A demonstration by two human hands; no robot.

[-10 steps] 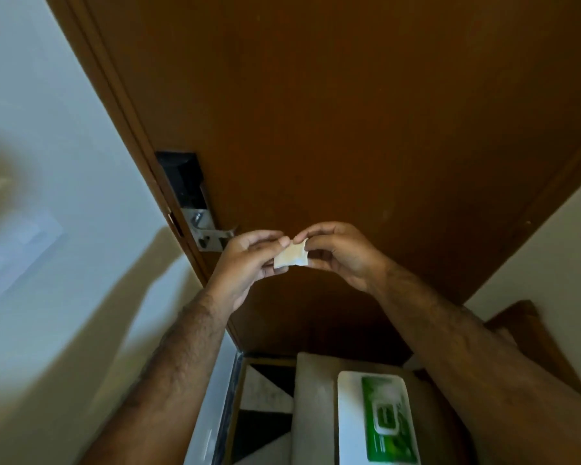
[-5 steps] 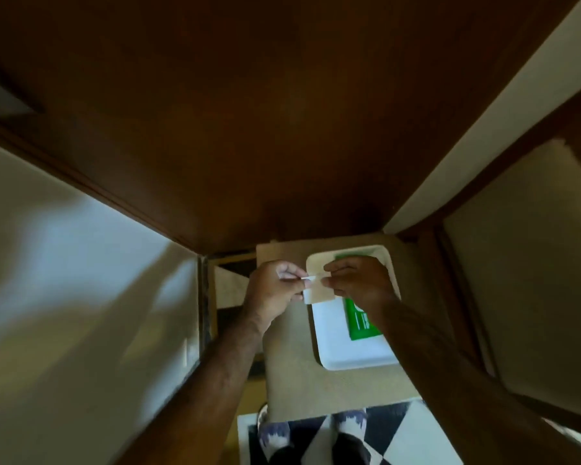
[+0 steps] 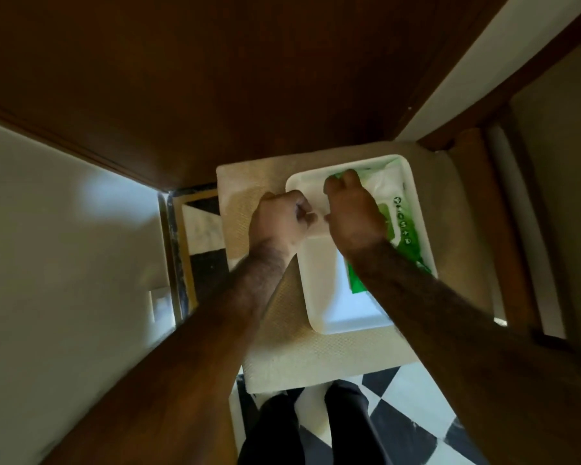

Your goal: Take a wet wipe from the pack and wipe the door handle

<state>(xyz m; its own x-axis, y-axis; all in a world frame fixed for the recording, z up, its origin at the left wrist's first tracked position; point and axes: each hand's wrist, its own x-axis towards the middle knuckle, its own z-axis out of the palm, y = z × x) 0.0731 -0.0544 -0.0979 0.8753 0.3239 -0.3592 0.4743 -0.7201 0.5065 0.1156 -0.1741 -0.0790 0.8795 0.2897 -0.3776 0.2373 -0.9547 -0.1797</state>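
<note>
Dim, soft-focused view, wide-angle bending at edges.

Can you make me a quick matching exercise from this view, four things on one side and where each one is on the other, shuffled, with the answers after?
Things:
1. wet wipe pack
2. white tray
3. left hand
4. door

Places:
A. on the beige cloth
B. along the top of the view, dark brown
C. inside the white tray, partly under the right hand
D. over the tray's left edge, fingers curled

Pairs: 1-C, 2-A, 3-D, 4-B
</note>
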